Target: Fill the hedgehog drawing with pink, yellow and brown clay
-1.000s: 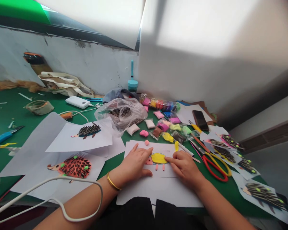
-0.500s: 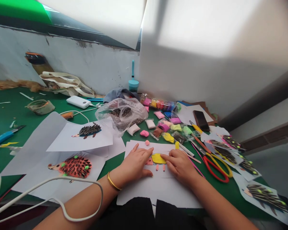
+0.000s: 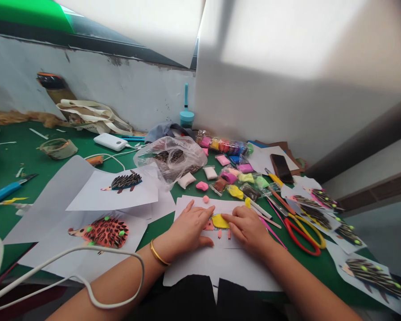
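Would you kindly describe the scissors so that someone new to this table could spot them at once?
On the green table, look just past the right hand to its right. Between it and the hedgehog pictures lie the scissors. Unlike the slim pink stick nearby, they have two big loop handles, one red, one yellow.
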Demonstrator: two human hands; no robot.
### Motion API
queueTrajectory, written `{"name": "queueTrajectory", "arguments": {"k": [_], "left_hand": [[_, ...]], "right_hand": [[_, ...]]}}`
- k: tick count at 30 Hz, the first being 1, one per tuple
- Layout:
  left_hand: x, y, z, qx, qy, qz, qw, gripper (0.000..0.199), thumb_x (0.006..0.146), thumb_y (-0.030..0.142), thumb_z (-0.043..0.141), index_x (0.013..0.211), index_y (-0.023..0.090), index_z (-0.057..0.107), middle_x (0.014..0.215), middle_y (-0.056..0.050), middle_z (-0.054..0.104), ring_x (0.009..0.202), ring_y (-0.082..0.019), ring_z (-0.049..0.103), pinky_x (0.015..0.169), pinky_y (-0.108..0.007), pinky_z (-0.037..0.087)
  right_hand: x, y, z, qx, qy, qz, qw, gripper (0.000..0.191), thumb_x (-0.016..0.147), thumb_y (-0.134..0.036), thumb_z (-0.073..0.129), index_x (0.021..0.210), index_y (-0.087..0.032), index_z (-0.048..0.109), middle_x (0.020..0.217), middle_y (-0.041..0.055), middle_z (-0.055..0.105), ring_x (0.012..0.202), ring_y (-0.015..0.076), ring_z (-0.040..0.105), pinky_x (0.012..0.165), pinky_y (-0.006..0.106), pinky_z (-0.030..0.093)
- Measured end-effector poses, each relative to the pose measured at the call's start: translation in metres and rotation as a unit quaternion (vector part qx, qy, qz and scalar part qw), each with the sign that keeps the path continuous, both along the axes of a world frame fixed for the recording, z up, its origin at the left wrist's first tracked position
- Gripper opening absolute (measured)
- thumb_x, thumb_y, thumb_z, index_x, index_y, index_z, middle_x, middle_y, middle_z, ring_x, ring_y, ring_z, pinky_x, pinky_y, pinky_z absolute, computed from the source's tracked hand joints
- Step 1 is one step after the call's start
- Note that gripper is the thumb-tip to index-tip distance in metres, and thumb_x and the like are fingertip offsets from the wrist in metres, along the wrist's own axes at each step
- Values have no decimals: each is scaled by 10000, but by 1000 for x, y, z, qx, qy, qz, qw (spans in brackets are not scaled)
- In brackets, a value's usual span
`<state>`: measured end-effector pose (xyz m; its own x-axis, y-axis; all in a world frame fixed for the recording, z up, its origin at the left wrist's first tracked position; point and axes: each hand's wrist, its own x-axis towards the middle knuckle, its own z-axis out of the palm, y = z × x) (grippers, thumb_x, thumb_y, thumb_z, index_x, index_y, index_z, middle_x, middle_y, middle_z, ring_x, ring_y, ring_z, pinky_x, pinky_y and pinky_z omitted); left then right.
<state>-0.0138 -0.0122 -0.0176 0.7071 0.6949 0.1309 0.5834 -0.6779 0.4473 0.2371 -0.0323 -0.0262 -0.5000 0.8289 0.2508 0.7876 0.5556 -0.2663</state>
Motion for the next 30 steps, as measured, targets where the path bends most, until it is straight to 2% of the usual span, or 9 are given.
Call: {"name": "queueTrajectory", "arguments": {"k": [4,9,18,25,30], "left_hand": [[0,0,-1,0,1,0,1000,988,672,453,841,1467,207,309,1331,-140,600,1265,-312,532,1175,-586,182],[0,0,-4,4,-6,-4,1000,999,667,468,840,1469,203,307,1321,-136,608,1255,-308,541,1178,-584,176],[0,0,-1,4,2,1,1000,997,650,457,856,1454,186,332,1339,-151,595,1262,-303,536,1175,-583,186],[0,0,-2,6,-3,-2,1000,999,669,452,841,1472,206,299,1334,-148,599,1265,-314,535,1169,-595,191],[0,0,-2,6,-2,1,1000,1007,657,445,851,1467,206,303,1339,-151,594,1262,-315,538,1166,-597,195]], "right_hand": [[-2,3,2,-5,10,2,1000,324,964,-275,452,1169,-241,700,898,67,576,865,213,515,793,378,386],[-3,6,2,-4,80,8,997,371,977,-278,407,1216,-217,684,942,79,587,889,214,522,801,377,403],[-16,7,3,3,-12,26,1000,316,913,-220,504,1166,-243,691,911,65,585,881,216,502,800,381,337],[-14,10,1,-11,65,38,997,350,946,-228,442,1199,-212,684,883,64,567,853,206,511,758,357,347],[-20,8,4,-6,17,36,999,304,916,-219,490,1128,-255,705,863,47,563,835,201,498,755,363,310]]}}
